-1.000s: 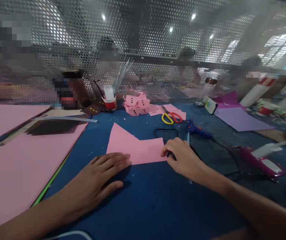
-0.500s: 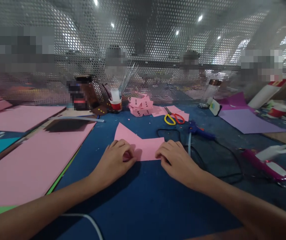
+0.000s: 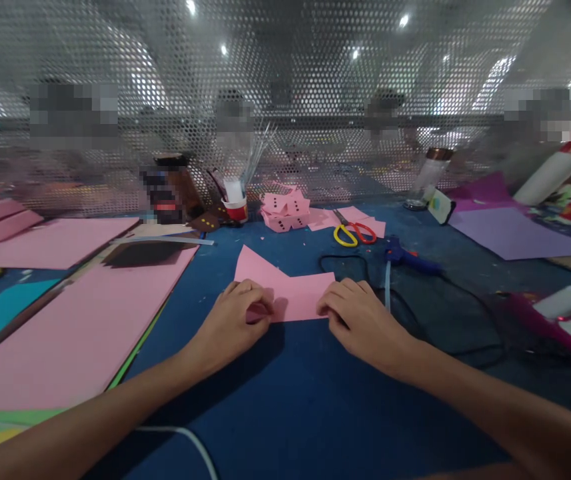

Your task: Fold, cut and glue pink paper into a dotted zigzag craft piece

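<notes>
A cut piece of pink paper (image 3: pixel 285 288) with a pointed left corner lies on the blue table (image 3: pixel 290 400). My left hand (image 3: pixel 232 323) pinches its near left corner, fingers curled onto the sheet. My right hand (image 3: pixel 360 320) grips the near right corner, fingers bent over the edge. Both hands rest on the table at the paper's near edge.
Large pink sheets (image 3: pixel 70 327) lie at left. Yellow-and-red scissors (image 3: pixel 352 233), a blue glue gun (image 3: pixel 408 260) with black cable, a pile of dotted pink paper cubes (image 3: pixel 285 210), a cup of sticks (image 3: pixel 235 203), purple paper (image 3: pixel 515 237) and a magenta tool (image 3: pixel 555 320) surround the work. A perforated metal screen stands behind.
My left hand went from lying flat beside the paper to pinching its left corner. My right hand shifted onto the right corner. The paper's near edge looks folded up, shorter than before.
</notes>
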The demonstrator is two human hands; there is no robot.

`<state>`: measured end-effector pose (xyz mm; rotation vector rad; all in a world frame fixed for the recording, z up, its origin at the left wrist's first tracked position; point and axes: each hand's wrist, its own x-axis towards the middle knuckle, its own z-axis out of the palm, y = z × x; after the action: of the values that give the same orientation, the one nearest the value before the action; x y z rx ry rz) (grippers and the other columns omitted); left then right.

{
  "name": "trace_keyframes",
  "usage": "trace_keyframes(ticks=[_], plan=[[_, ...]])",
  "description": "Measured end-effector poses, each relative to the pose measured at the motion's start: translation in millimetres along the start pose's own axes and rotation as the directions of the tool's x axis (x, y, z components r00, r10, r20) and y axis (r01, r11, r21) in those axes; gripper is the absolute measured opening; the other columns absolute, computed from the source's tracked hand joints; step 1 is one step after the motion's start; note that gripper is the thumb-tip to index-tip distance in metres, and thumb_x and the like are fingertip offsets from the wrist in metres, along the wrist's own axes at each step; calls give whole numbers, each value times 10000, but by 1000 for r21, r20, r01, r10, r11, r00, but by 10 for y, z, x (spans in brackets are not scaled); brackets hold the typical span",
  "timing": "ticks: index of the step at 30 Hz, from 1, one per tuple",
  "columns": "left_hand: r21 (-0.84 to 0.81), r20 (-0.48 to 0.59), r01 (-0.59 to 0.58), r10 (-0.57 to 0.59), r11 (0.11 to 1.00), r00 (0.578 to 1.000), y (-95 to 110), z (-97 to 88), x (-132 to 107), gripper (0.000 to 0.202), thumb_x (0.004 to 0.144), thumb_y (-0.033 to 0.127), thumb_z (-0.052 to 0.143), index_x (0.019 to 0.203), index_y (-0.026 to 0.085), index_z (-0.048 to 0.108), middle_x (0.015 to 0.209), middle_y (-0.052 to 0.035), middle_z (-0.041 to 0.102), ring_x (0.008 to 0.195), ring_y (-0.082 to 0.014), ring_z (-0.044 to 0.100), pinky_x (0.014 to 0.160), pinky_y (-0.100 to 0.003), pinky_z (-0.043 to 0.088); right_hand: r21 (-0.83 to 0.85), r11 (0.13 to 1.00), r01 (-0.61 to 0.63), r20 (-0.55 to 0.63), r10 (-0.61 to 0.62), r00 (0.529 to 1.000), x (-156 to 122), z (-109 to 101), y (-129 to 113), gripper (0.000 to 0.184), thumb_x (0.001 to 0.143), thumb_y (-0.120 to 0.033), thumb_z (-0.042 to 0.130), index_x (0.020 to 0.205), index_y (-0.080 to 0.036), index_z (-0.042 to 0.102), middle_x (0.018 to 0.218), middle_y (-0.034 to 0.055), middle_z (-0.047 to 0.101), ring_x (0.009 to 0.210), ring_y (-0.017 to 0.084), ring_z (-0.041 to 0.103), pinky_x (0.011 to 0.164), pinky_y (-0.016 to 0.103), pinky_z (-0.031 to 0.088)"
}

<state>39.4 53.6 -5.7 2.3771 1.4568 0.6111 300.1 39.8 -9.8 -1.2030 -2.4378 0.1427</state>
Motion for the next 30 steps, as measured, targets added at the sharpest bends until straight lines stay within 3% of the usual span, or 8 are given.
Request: trace_keyframes(ticks=[12, 30], plan=[[-62, -15, 1, -2, 998, 1000, -26, -34, -63, 301, 721, 103, 518, 959, 240, 642, 1136, -41, 652, 1124, -260, 549, 1000, -440, 435, 6, 1000, 2, -1, -2, 1000, -8, -2, 4, 232, 859, -21, 505, 926, -209, 623, 977, 29, 670, 949, 216, 545, 826, 367, 327], [-19, -20, 8, -9, 1000, 1000, -112, -65, -129, 366, 730, 84, 506, 1035, 241, 635, 1195, -42, 644, 1178, -257, 517, 1034, -444, 405, 0, 1000, 2, -8, -2, 1000, -9, 1, 2, 230, 856, -11, 499, 900, -206, 614, 970, 26, 671, 933, 214, 541, 832, 376, 326]])
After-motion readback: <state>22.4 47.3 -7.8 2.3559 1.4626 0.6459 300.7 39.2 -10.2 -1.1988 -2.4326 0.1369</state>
